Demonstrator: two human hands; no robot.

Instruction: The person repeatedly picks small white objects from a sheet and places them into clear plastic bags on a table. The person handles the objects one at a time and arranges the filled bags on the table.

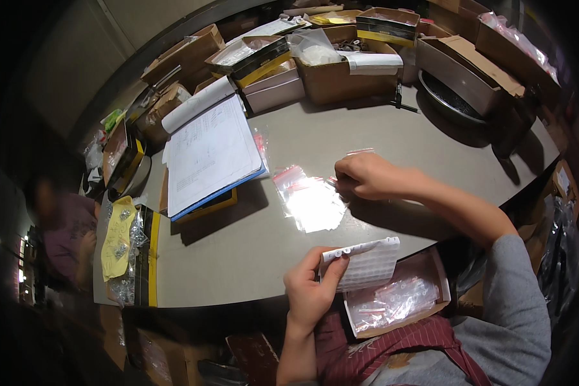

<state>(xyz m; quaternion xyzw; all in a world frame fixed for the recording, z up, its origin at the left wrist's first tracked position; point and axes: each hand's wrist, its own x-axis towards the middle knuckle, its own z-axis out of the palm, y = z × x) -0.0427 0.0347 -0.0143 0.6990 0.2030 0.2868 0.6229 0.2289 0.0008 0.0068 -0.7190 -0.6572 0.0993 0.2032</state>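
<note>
My left hand (310,288) is closed round the left edge of a white sheet of small round stickers (365,269), thumb on top, held above the table's near edge. The sheet's upper edge is folded over. Across the table, my right hand (370,177) is closed at the right side of a pile of small clear zip bags (310,201) with red strips. Its fingertips point down and are partly hidden, so I cannot make out what they pinch. Glare washes out the middle of the pile. Below the sheet, an open carton (439,278) holds more small clear bags (395,301).
A blue clipboard with papers (215,141) leans on a box left of the pile. Several open cardboard boxes (341,83) line the far edge. A round dark tray (447,100) sits at the right. A box with yellow paper (117,238) stands front left; a person (64,225) is beyond.
</note>
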